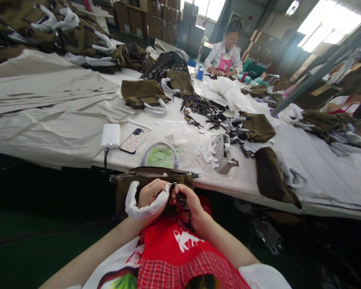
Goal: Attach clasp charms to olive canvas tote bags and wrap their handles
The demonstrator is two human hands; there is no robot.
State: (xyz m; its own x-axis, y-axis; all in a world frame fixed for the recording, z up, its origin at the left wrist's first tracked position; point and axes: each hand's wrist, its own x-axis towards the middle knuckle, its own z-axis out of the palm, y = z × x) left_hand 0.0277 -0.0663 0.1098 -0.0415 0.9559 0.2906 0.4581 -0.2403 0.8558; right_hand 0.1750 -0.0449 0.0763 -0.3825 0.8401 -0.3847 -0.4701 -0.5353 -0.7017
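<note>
olive fabric fills the lower middle of the frame: there we see the handbag (124, 196) against the counter's near edge, its zipped mouth (156, 171) gaping a little. our left hand (152, 195) pinches the end of the white-wrapped handle (131, 202), which loops over that hand, and our right hand (190, 200) pinches the dark chain (184, 205) beside a small metal ring (173, 185). the fingertips nearly meet there; we cannot tell whether ring and chain are joined.

as we judge it, the ring could slip, because it is small and the fingers crowd it. the chain could twist, since its length hangs loose below the right grip. the thin wrapping might tear if rubbed by metal, and the bag could slide down, as its lower part seems to lie beyond the counter's edge.

the white-covered counter (129, 80) crosses the frame. near its edge we find a white power bank (110, 135), a patterned phone (134, 140), a round tub of green slips (160, 155) and a grey metal device (223, 154). a tangled chain heap (198, 103) lies at centre, with more olive bags around it. cardboard boxes (159, 18) stack along the top, bright windows (331, 24) glare upper right, and a co-worker in a pink apron (225, 61) works beyond the counter.
</note>
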